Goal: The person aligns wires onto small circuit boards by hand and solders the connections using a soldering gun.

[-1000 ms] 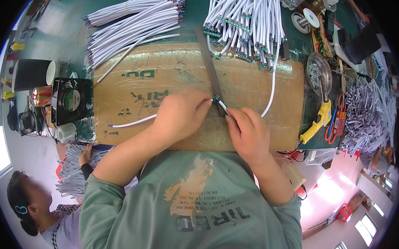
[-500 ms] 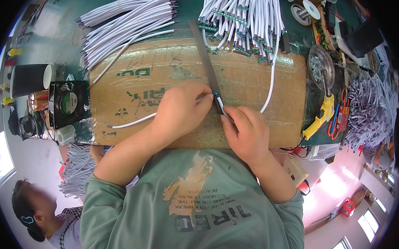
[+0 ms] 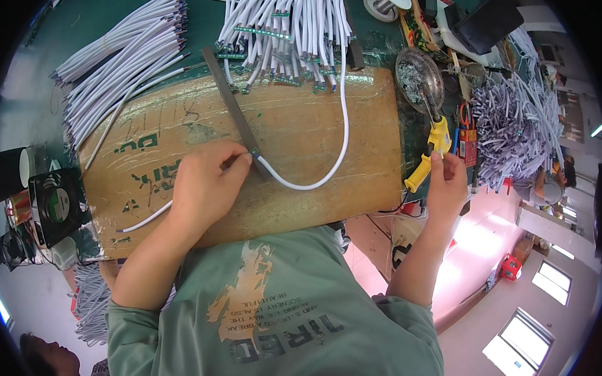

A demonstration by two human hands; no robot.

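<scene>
A white cable [image 3: 150, 216] is pinched between the thumb and fingers of my left hand [image 3: 210, 183]; its tail comes out beneath my wrist. My fingertips meet the lower part of a long flat metal bar [image 3: 227, 99], where a small green circuit strip [image 3: 255, 154] joins a second white cable [image 3: 314, 186]. That cable loops right and up to the far pile. At the right, my right hand [image 3: 447, 184] has its thumb and fingertips closed on the yellow handle of a soldering iron [image 3: 418, 174]. The iron's front end lies over a round metal tin [image 3: 402, 63].
Cardboard [image 3: 303, 131] covers the near green table. White cables [image 3: 125, 66] lie bundled far left; cables with green circuit strips [image 3: 288, 26] pile up at the back. A black fan [image 3: 55, 204] stands left. Grey-white cables [image 3: 518, 130] heap at right. Another person [image 3: 50, 357] is at lower left.
My right hand has let go of the white cable by the metal bar and moved right to the soldering iron. My left hand stays at the bar. The whole view has shifted.
</scene>
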